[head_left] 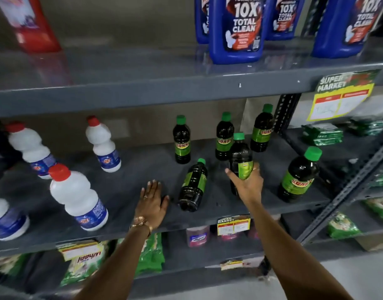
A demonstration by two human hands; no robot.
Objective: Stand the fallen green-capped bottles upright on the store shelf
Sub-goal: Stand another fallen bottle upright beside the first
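Observation:
On the grey middle shelf (130,191) several dark bottles with green caps and green labels stand or lie. One bottle (193,186) lies on its side, cap pointing away, near the shelf's front. My right hand (248,185) is shut on another green-capped bottle (240,156), holding it nearly upright by its lower half. Upright bottles stand at the back left (182,140), back middle (224,135), back right (262,131) and front right (298,176). My left hand (151,202) rests flat and open on the shelf, just left of the lying bottle, not touching it.
White bottles with red caps (78,195) stand on the left of the same shelf. Blue detergent jugs (236,29) fill the shelf above. A yellow price tag (342,98) hangs from the upper shelf edge. Green packets lie on the shelves below and to the right.

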